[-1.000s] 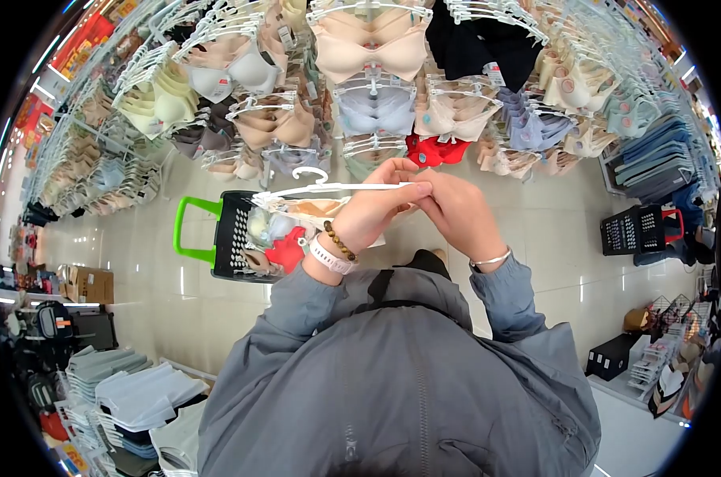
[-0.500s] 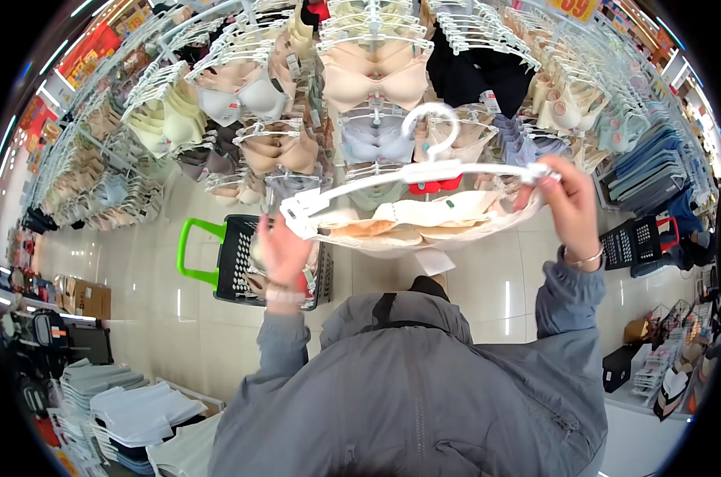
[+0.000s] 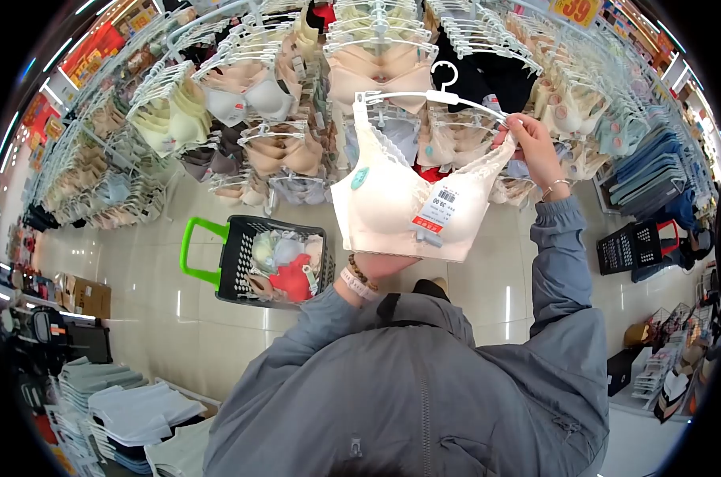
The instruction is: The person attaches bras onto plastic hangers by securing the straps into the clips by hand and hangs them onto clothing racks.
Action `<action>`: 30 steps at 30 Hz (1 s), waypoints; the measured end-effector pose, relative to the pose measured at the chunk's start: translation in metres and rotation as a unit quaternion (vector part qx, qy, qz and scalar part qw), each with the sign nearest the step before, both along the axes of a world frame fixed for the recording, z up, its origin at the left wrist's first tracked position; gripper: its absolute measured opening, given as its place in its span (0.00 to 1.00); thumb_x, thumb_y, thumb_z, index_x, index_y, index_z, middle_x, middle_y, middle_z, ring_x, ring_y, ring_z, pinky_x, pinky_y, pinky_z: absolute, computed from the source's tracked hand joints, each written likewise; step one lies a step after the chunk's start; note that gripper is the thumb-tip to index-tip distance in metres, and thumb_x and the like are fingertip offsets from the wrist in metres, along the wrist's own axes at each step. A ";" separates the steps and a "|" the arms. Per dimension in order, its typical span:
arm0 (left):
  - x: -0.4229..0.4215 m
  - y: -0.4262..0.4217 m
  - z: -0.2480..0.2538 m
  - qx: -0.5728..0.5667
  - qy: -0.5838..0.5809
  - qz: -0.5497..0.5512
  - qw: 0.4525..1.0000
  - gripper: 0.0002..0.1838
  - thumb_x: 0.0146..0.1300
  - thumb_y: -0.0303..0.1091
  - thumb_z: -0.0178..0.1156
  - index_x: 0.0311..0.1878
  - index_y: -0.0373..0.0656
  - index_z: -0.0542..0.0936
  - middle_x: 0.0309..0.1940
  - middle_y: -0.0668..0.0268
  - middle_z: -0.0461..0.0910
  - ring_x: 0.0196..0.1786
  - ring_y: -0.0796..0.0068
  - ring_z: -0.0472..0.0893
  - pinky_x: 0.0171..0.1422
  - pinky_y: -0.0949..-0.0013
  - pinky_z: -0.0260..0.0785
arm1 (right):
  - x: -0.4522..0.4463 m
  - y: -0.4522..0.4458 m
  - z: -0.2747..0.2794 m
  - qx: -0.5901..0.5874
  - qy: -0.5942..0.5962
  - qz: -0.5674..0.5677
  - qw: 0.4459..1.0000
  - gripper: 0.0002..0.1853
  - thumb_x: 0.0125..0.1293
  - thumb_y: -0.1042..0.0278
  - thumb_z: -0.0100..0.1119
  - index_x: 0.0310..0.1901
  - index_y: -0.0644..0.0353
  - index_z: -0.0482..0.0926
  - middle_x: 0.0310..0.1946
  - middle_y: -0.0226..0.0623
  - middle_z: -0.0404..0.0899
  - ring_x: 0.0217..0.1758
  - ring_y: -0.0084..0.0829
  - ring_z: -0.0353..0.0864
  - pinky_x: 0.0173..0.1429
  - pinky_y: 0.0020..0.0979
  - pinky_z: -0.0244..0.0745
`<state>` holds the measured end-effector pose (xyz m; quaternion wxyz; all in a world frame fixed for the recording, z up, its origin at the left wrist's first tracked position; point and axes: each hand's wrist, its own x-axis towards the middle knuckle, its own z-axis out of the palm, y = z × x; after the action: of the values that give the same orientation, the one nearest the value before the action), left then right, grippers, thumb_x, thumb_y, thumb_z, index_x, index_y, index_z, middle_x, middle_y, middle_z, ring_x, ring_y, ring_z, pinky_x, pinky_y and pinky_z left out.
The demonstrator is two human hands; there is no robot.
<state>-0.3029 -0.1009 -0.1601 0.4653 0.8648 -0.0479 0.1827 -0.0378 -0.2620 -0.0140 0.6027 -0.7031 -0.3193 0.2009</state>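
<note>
A cream bra [image 3: 400,203] with lace-edged straps hangs upright on a white plastic hanger [image 3: 412,96] in front of me. Its front faces me, with a teal sticker on one cup and a white-and-red price tag [image 3: 436,208] on the other. My right hand [image 3: 537,151] is closed on the hanger's right end, pinching it by the strap. Low down, my left hand [image 3: 382,265] is at the bra's bottom edge, its fingers hidden behind the fabric.
Racks of bras on white hangers [image 3: 380,71] stand ahead. On the floor at left is a black basket [image 3: 227,274] with a green handle, holding garments. Folded jeans [image 3: 654,175] and another dark basket [image 3: 626,246] are at right; folded clothes [image 3: 142,409] lie lower left.
The bra has turned from nearly edge-on to upright, its front and tag now showing. My left hand has left the hanger's left end and moved right, under the bra. My right hand stays on the hanger.
</note>
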 end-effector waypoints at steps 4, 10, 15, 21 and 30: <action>0.005 -0.004 -0.005 -0.009 0.020 -0.003 1.000 0.27 0.62 0.42 0.60 0.64 0.47 0.69 0.61 0.66 0.73 0.62 0.69 0.72 0.67 0.66 0.63 | 0.011 -0.007 -0.017 -0.010 0.024 -0.030 0.999 0.15 0.72 0.57 0.48 0.39 0.60 0.77 0.28 0.30 0.82 0.31 0.18 0.80 0.33 0.19 0.74; 0.027 -0.007 -0.037 -0.876 0.132 -0.171 0.432 0.30 0.69 0.52 0.46 0.68 0.45 0.64 0.66 0.61 0.65 0.70 0.60 0.62 0.75 0.54 0.49 | 0.023 -0.035 -0.058 -0.004 0.043 -0.049 0.998 0.13 0.73 0.60 0.47 0.42 0.60 0.76 0.31 0.32 0.82 0.32 0.22 0.82 0.34 0.22 0.77; 0.018 -0.005 -0.091 -0.910 0.179 -0.013 0.374 0.29 0.74 0.50 0.34 0.69 0.42 0.62 0.69 0.59 0.63 0.71 0.60 0.60 0.75 0.54 0.49 | 0.035 -0.058 -0.106 -0.024 0.109 -0.114 0.987 0.12 0.74 0.61 0.45 0.42 0.59 0.75 0.32 0.32 0.81 0.34 0.24 0.82 0.37 0.24 0.76; 0.037 0.008 -0.131 -0.923 0.191 0.069 0.326 0.26 0.74 0.45 0.31 0.68 0.43 0.65 0.68 0.63 0.66 0.69 0.66 0.65 0.70 0.58 0.56 | 0.111 -0.058 -0.196 -0.009 0.133 -0.157 0.979 0.10 0.74 0.62 0.46 0.41 0.59 0.73 0.30 0.30 0.80 0.32 0.21 0.79 0.38 0.24 0.73; 0.134 -0.011 -0.111 -0.912 0.073 0.214 0.344 0.26 0.70 0.42 0.43 0.68 0.44 0.62 0.67 0.65 0.66 0.66 0.66 0.67 0.68 0.59 0.59 | 0.269 -0.033 -0.279 -0.027 0.015 -0.101 0.994 0.09 0.74 0.63 0.45 0.37 0.57 0.70 0.28 0.27 0.74 0.32 0.19 0.70 0.40 0.24 0.65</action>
<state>-0.1692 -0.1120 -0.2708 0.9127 -0.1033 0.3686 0.1430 0.2313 -0.2948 -0.2935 0.6053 -0.7448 -0.2319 0.1587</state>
